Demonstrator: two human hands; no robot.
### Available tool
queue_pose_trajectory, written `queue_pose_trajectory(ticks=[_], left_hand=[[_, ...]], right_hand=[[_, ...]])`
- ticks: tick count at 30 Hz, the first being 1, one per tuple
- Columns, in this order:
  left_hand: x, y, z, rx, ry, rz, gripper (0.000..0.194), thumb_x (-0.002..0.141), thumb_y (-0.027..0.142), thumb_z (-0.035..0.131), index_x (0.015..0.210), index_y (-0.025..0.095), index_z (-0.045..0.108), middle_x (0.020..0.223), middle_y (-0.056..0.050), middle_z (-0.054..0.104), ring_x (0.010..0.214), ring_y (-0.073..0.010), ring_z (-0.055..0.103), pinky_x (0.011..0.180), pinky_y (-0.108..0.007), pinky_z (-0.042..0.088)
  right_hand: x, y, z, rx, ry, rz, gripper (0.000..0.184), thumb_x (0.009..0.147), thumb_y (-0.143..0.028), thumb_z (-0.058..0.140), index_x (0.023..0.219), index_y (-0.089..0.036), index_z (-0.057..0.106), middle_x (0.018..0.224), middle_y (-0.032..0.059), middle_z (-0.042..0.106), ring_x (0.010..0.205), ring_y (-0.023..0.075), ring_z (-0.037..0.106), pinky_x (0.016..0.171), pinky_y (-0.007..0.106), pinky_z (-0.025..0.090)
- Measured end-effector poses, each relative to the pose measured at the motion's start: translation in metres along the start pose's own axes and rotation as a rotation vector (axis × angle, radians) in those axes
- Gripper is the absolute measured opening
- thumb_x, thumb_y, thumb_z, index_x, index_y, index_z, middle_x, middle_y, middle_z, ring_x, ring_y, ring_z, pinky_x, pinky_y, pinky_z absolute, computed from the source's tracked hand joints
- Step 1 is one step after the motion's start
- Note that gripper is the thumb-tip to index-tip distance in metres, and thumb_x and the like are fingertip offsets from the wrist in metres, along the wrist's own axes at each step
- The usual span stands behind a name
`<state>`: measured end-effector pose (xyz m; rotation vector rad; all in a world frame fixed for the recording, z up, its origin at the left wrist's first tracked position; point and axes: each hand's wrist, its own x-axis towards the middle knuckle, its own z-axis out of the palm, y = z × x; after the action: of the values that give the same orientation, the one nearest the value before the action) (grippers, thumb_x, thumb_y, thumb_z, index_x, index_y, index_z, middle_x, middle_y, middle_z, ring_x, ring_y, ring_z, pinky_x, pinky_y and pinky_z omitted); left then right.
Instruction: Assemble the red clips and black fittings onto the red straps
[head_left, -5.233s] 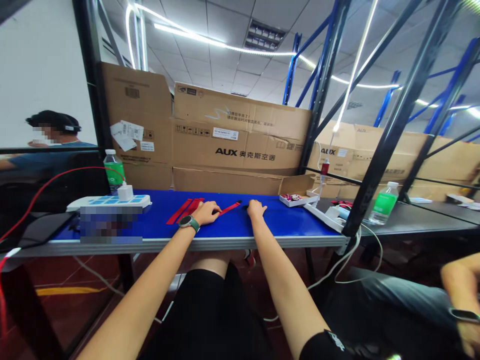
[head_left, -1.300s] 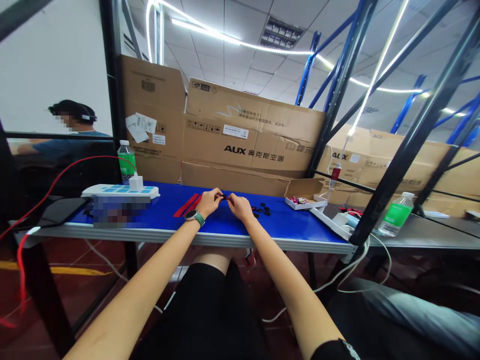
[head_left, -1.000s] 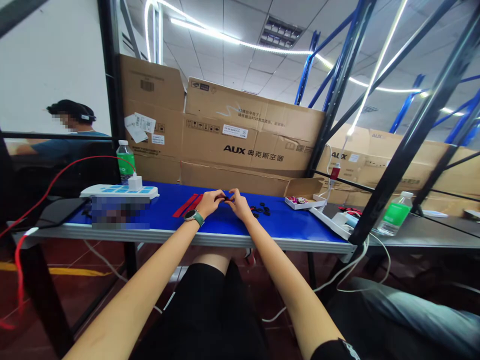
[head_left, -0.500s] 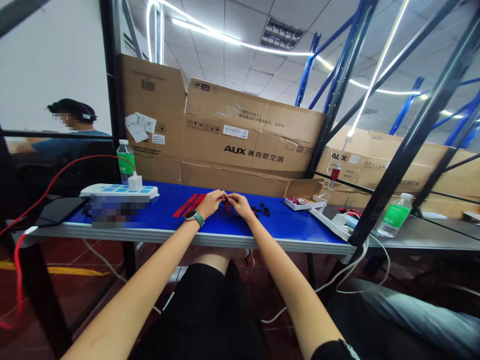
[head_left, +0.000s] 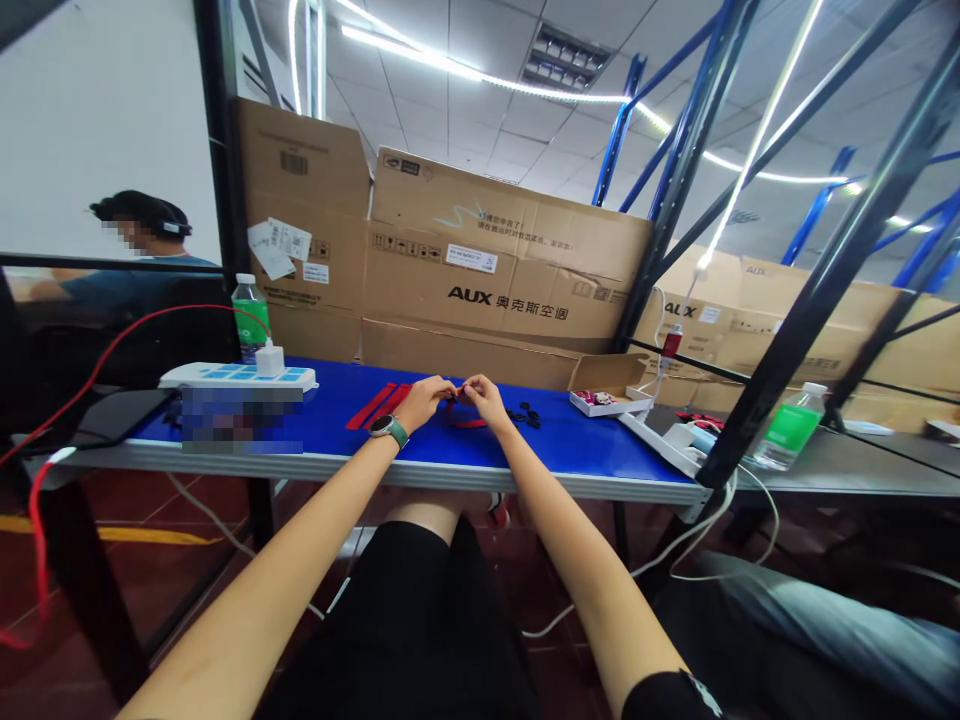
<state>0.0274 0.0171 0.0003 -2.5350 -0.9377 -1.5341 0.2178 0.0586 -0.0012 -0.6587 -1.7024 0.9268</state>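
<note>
Over the blue tabletop (head_left: 570, 440), my left hand (head_left: 424, 402) and my right hand (head_left: 487, 400) meet with fingers pinched. Between them is a red strap (head_left: 469, 424), whose lower part droops onto the table; both hands grip its upper part. Whatever small piece may sit between the fingertips is too small to make out. Left of my left hand lie several flat red straps (head_left: 373, 408) side by side. Small black pieces (head_left: 528, 414), perhaps buckles, are scattered just right of my right hand.
A white power strip (head_left: 225, 377) with a plugged-in charger and a water bottle (head_left: 250, 318) stand at the left. An open small box (head_left: 609, 402) is at the right. Cardboard (head_left: 502, 270) walls the back; a dark post (head_left: 780, 310) rises at the right corner.
My fingertips have drawn slightly apart, and the right hand has turned a little. More of the red strap shows below the hands. The camera view has shifted slightly.
</note>
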Motion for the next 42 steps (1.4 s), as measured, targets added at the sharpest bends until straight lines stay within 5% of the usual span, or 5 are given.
queue_pose_trajectory(ticks=[20,26,30,35,42], left_hand=[[0.0,-0.003,0.006,-0.008,-0.04,-0.025,0.016,0.093,0.012,0.053,0.098,0.018,0.066,0.095,-0.005,0.069,0.09,-0.0176,0.064,0.085,-0.03,0.051],[-0.001,-0.003,0.004,0.031,-0.039,-0.018,0.016,0.091,0.008,0.052,0.088,0.019,0.064,0.089,-0.004,0.068,0.087,-0.0174,0.063,0.082,-0.029,0.05],[-0.001,-0.004,0.004,0.074,-0.011,-0.007,0.02,0.093,0.008,0.048,0.091,0.019,0.065,0.09,-0.004,0.067,0.087,-0.0174,0.063,0.081,-0.028,0.049],[-0.001,-0.005,0.003,0.12,0.045,-0.037,0.018,0.094,0.013,0.051,0.089,0.02,0.066,0.088,-0.004,0.067,0.086,-0.0182,0.063,0.08,-0.029,0.049],[-0.001,-0.005,0.001,0.091,0.07,-0.065,0.015,0.093,0.016,0.053,0.093,0.02,0.067,0.093,-0.004,0.071,0.087,-0.0183,0.065,0.083,-0.03,0.049]], right_hand=[[-0.007,0.003,0.003,0.439,-0.022,0.284,0.051,0.06,-0.027,0.089,0.102,-0.019,0.062,0.08,0.0,0.072,0.076,0.0143,0.069,0.081,0.03,0.057],[-0.004,0.009,0.003,0.293,-0.026,0.314,0.032,0.066,-0.024,0.082,0.092,-0.017,0.065,0.082,0.0031,0.074,0.075,0.0176,0.072,0.078,0.032,0.059],[0.0,0.015,0.002,-0.147,0.105,0.142,0.009,0.077,-0.019,0.069,0.086,-0.019,0.071,0.075,0.0027,0.073,0.067,0.0201,0.072,0.072,0.034,0.059],[-0.002,0.006,0.002,-0.656,-0.053,-0.277,0.025,0.086,-0.012,0.055,0.09,-0.022,0.078,0.09,0.0044,0.077,0.085,0.0194,0.072,0.086,0.03,0.053],[-0.005,0.002,0.007,-0.626,-0.013,-0.312,0.019,0.087,-0.017,0.061,0.096,-0.021,0.077,0.092,0.0037,0.078,0.087,0.0187,0.072,0.084,0.026,0.053]])
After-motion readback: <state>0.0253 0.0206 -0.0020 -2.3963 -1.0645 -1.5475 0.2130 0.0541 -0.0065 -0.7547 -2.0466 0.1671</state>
